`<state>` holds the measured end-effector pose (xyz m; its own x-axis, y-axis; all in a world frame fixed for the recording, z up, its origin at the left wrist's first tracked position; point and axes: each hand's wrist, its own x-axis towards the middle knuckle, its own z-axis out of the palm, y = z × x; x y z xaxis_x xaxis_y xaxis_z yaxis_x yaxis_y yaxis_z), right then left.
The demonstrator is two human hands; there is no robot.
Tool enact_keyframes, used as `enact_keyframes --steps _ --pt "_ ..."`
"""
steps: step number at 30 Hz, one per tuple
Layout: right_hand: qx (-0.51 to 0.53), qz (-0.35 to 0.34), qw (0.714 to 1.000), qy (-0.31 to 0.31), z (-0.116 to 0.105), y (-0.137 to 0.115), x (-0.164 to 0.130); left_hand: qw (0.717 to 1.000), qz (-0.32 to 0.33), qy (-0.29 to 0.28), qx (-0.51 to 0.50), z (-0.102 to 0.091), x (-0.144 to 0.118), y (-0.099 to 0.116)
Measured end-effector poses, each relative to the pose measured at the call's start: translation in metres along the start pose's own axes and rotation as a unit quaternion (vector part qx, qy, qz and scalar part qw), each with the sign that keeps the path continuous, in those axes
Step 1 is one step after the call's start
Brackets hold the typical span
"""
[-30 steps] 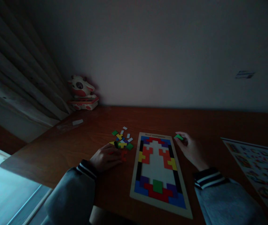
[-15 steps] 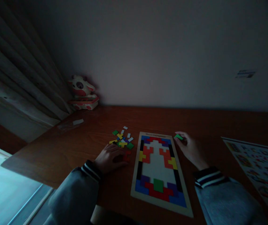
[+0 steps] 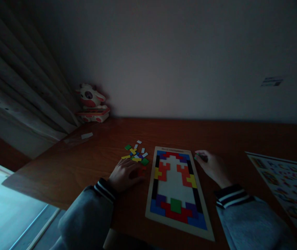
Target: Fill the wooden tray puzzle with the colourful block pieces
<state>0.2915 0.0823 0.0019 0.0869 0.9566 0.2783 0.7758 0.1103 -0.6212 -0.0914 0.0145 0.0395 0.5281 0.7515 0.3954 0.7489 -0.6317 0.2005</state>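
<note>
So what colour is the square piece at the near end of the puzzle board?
Green, seen in the head view.

A dim home room: wooden desk (image 3: 91,156), curtain (image 3: 20,100), cow-shaped toy (image 3: 91,102), plain wall (image 3: 179,55).

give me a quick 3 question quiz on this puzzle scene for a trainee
1. True or false: the right hand holds a green piece beside the board.
2. Which hand rests by the loose pile? A) left B) right
3. What colour is the square piece in the board's near end?

Key:
1. True. It is pinched at the fingertips, just off the board's right edge.
2. A. The left hand lies flat on the table, touching a red piece.
3. Green.
</note>
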Motion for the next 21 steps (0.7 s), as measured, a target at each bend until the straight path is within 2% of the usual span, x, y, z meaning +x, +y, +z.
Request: enact_keyframes --steps 5,15,21 --pt "-0.006 -0.011 1.0 0.005 -0.002 -0.004 0.0 0.999 -0.026 -0.004 -0.043 0.002 0.001 0.005" --pt "-0.015 -0.015 1.0 0.009 -0.002 -0.005 -0.001 0.994 -0.005 0.018 -0.106 0.001 -0.002 0.0" --pt "-0.012 -0.014 1.0 0.004 -0.002 -0.003 -0.001 0.994 -0.001 0.036 -0.103 0.003 -0.003 -0.006"
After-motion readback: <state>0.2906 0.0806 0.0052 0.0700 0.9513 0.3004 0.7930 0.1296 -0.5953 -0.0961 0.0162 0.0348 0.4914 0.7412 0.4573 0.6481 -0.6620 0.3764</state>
